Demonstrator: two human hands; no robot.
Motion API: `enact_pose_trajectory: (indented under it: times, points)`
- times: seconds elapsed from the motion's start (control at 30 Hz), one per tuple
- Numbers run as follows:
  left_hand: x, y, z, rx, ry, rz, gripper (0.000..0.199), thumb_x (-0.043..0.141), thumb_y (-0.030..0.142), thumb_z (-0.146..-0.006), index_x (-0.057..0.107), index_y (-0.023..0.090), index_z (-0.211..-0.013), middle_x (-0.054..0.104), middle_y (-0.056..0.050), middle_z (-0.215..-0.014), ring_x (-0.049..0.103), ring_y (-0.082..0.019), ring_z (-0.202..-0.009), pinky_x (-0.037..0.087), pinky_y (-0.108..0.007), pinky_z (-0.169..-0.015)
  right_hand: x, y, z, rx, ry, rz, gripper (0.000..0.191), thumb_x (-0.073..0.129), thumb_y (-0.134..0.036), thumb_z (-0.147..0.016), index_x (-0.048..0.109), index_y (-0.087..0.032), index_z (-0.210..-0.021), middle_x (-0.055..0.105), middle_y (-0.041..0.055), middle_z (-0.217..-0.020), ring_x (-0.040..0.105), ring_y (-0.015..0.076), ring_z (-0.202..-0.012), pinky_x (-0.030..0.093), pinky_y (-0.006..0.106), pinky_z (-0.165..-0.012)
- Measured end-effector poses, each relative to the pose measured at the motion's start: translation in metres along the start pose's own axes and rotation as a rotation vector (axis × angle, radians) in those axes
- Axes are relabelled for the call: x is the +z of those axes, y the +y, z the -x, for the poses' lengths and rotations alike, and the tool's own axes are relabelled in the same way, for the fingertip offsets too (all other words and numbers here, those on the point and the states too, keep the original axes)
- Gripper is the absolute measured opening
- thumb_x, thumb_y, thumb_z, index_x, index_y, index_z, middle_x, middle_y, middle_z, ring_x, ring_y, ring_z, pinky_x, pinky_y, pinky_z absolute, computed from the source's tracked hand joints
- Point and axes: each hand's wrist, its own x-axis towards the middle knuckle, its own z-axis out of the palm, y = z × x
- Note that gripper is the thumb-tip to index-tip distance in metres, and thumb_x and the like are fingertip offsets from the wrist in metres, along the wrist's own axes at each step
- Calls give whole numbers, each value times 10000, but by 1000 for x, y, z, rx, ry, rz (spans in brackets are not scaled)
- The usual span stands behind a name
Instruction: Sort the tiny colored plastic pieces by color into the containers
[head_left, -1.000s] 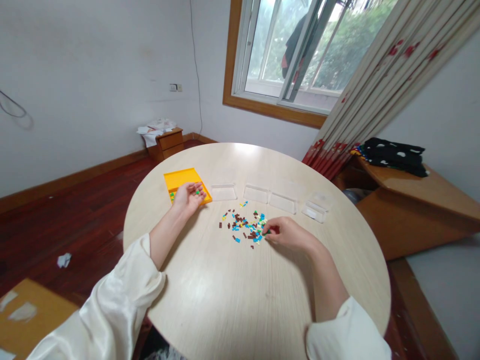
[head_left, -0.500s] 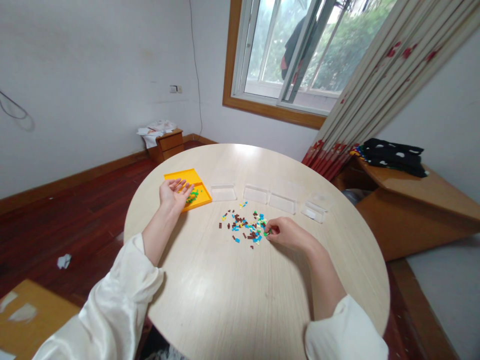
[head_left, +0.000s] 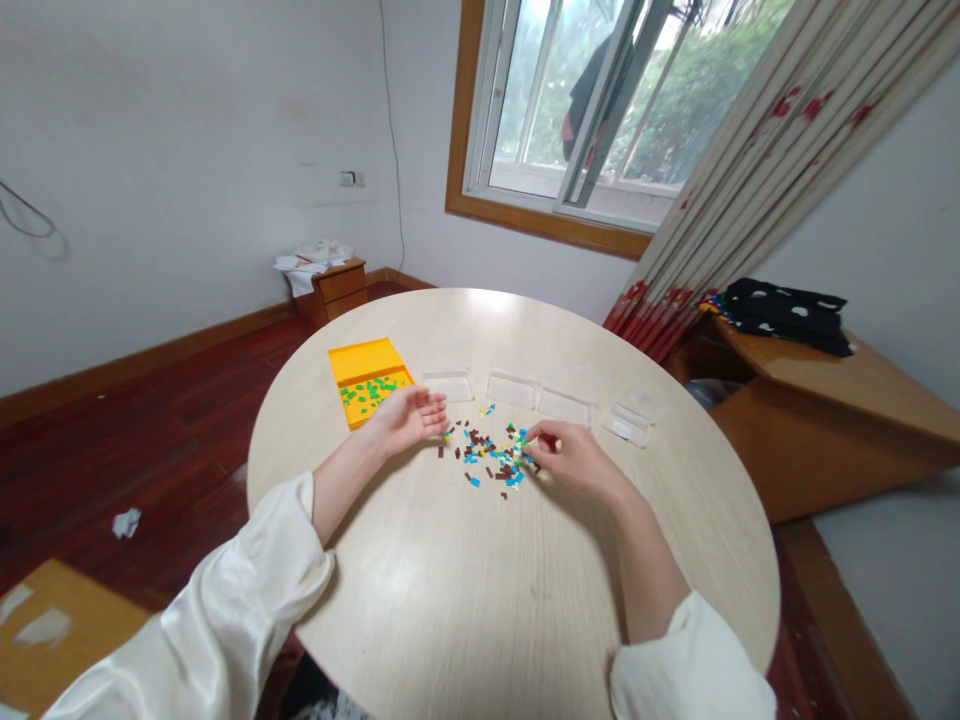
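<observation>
Small brown, blue, yellow, white and green bricks (head_left: 499, 452) lie loosely piled mid-table. At the pile's right edge, my right hand (head_left: 566, 455) is pinched around a small green brick (head_left: 526, 446). My left hand (head_left: 409, 418) hovers palm up with fingers apart and nothing visible in it, between the pile and an opened yellow box (head_left: 367, 355). Several green bricks (head_left: 363, 397) are spread in the box's near half, whose right corner is partly behind my left hand.
Clear plastic boxes stand behind the pile: one at left (head_left: 448, 387), two in the middle (head_left: 511, 390) (head_left: 565, 406), and one at right (head_left: 627, 425). They rest on a round pale table (head_left: 450, 600).
My left hand has moved right, away from above the yellow box toward the pile, uncovering the green bricks. My right hand has shifted slightly left and up at the pile's edge.
</observation>
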Motion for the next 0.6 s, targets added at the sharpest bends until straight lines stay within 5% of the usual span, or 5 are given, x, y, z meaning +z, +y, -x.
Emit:
enact_pose_trajectory:
  times: [0.13,0.33,0.47,0.6]
  points:
    - [0,-18,-5,-233,-175,-130,314,400,258,-874,597,25,-949,677,-211,-818,673,-249,-746,513,-385,-764,11,-16,-3,-164,227,-113,160,549,-271,-766,661,-160,-793,573,8,-650,502,128,-622,391,252,-621]
    - [-2,-36,-12,-358,-395,-145,395,377,309,-902,568,-12,-1033,687,-226,-872,678,-267,-852,480,-404,-849,39,-29,-4,-290,180,-104,129,562,-207,-784,674,-191,-848,617,4,-680,535,130,-655,411,277,-708]
    - [2,-33,-8,-349,-362,-89,384,358,270,-910,548,-25,-1066,680,-202,-788,679,-240,-764,509,-359,-768,40,-26,-5,-289,203,-116,165,559,-255,-806,682,-191,-895,641,23,-708,551,142,-667,422,286,-713]
    - [8,-21,-2,-256,-173,-7,312,370,201,-897,555,-2,-1045,635,-147,-667,631,-186,-597,514,-280,-594,27,-11,-8,-174,330,-88,219,511,-269,-816,686,-166,-899,657,53,-748,560,158,-678,431,295,-707]
